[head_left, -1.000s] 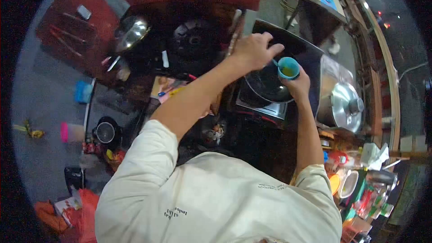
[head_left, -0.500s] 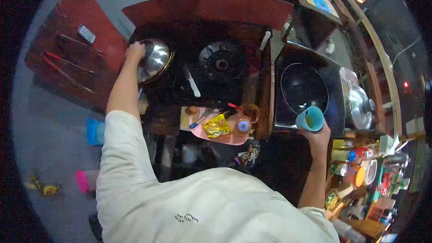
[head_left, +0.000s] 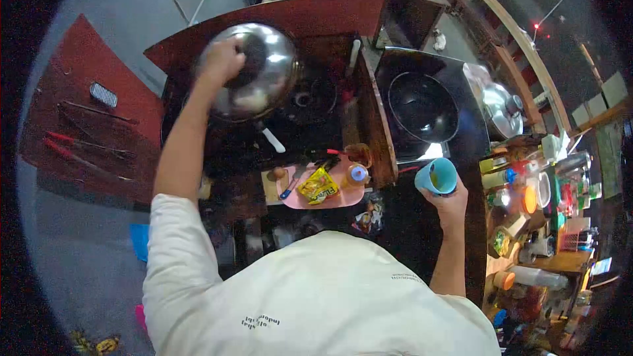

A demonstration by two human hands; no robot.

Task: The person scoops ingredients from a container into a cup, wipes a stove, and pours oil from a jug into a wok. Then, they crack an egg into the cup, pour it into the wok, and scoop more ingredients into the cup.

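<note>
My left hand [head_left: 224,60] is closed at the top of a shiny domed metal lid [head_left: 273,69], gripping it by its handle, which my fingers hide. The lid is above the left side of the stove and covers part of the burner [head_left: 315,97]. A white-handled knife [head_left: 272,140] lies just below its rim. At the right, my right hand [head_left: 450,204] is wrapped around a light blue cup [head_left: 443,175] with something yellowish inside. The cup is just below a black wok [head_left: 423,109].
A pink tray [head_left: 353,196] at the front carries a yellow packet [head_left: 318,186] and a bottle [head_left: 357,174]. Another metal lid [head_left: 504,109] lies right of the wok. Jars and bottles crowd the right shelf [head_left: 560,260]. A grater [head_left: 103,94] and tongs [head_left: 82,155] are on the red panel at left.
My left hand has lifted the metal lid and brought it right, over the stove. The view has shifted. My right hand still holds the blue cup, now just below the wok.
</note>
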